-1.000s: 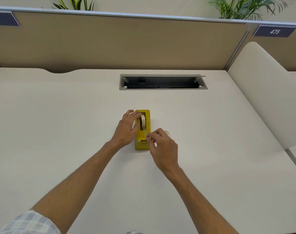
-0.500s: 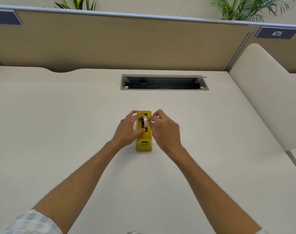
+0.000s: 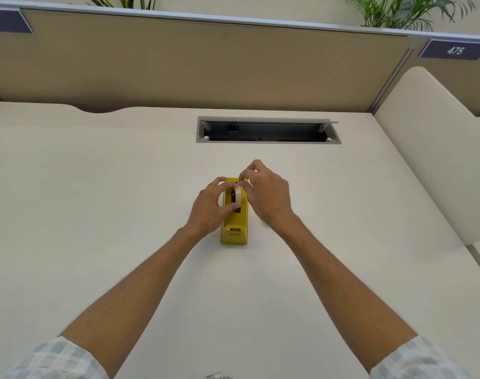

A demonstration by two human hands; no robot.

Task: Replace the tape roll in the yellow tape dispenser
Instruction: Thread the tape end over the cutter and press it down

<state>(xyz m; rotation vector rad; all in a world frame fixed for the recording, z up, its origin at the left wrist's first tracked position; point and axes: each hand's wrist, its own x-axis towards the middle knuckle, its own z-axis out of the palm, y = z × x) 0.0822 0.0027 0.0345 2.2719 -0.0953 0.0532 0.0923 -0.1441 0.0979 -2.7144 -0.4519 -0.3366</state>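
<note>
A yellow tape dispenser (image 3: 234, 228) stands on the white desk (image 3: 96, 214), cutter end toward me. A pale tape roll (image 3: 237, 193) on a dark core sits upright in its slot. My left hand (image 3: 210, 210) grips the roll from the left, a finger curled over its top and the thumb against its near edge. My right hand (image 3: 267, 198) comes in from the right, and its thumb and fingertips pinch the far top edge of the roll. The dispenser's rear half is mostly hidden by both hands.
An open cable tray (image 3: 269, 131) is cut into the desk behind the dispenser. A tan partition (image 3: 206, 64) closes the back. A cream side panel (image 3: 425, 160) rises on the right. Plants show above the partition.
My right hand left the dispenser's cutter end and moved up to the roll, where it now pinches the top. My left hand stayed on the roll.
</note>
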